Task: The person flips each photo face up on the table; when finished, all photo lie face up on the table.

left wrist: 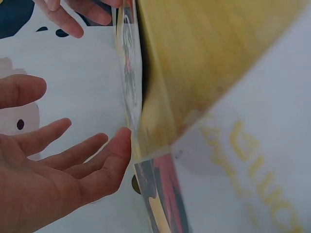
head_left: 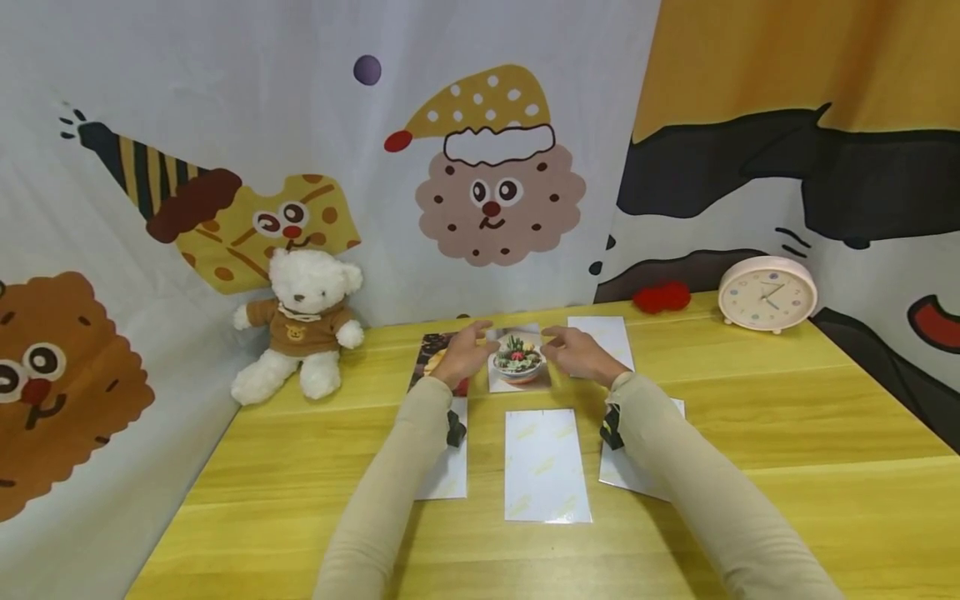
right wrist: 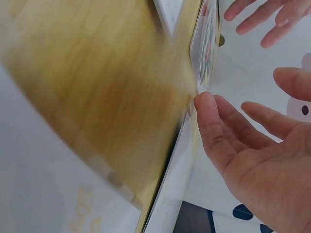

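A picture card (head_left: 519,379) showing a bowl of succulents lies face up at the back middle of the table. My left hand (head_left: 467,354) is at its left side and my right hand (head_left: 579,352) at its right. Both hands have loosely extended fingers and grip nothing. In the left wrist view, the left little finger (left wrist: 116,158) is close to a card edge; whether it touches is unclear. The right fingertips (right wrist: 204,102) likewise come near the card's edge in the right wrist view. Another picture card (head_left: 435,343) lies partly under my left hand.
White cards lie around: one at the front middle (head_left: 546,467), one under the left forearm (head_left: 452,475), one under the right (head_left: 626,473), one at the back right (head_left: 606,333). A teddy bear (head_left: 303,321), a red fuzzy object (head_left: 662,297) and a clock (head_left: 768,293) stand at the back.
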A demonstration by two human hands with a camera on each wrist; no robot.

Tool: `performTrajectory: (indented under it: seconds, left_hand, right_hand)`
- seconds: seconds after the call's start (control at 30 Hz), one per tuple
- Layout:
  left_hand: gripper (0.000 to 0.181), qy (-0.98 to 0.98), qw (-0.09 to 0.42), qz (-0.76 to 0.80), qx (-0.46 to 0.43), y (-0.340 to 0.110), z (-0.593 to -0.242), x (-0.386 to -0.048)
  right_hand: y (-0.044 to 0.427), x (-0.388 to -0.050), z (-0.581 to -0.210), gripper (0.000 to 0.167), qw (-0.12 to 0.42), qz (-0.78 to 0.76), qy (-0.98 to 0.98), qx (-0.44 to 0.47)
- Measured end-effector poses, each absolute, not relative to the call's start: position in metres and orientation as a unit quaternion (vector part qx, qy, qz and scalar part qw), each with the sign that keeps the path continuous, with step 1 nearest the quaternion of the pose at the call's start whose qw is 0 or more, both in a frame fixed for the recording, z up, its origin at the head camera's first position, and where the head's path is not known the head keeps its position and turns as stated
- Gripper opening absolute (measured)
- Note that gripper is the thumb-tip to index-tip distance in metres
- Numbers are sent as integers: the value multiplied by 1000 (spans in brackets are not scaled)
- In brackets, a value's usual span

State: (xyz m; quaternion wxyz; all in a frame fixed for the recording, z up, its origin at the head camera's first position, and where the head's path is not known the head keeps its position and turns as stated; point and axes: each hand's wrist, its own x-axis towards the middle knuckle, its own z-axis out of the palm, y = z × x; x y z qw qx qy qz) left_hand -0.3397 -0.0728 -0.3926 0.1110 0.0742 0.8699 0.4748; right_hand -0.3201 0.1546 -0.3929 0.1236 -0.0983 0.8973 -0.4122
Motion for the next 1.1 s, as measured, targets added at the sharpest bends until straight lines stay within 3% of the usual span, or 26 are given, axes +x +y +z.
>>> performTrajectory:
  seconds: [0.27,0.6,0.77,1.1]
  left_hand:
    - [55,871,118,467,97,-66,-389,-337]
    - [52,839,152,504,138,-43,-385,-332]
    - [52,810,167,540,153,-25,-385,-332]
    - [56,775,209,583,129,12,-388,-330]
  right_hand:
    - [156,-318,-389,56,120,-394,905,-110]
    - [169,-317,-379,54,63,-314,936,-145]
    - [189,-318,-378,55,42,-291,948,-124]
    - [228,-316,-384,56,50,-280,956,-73]
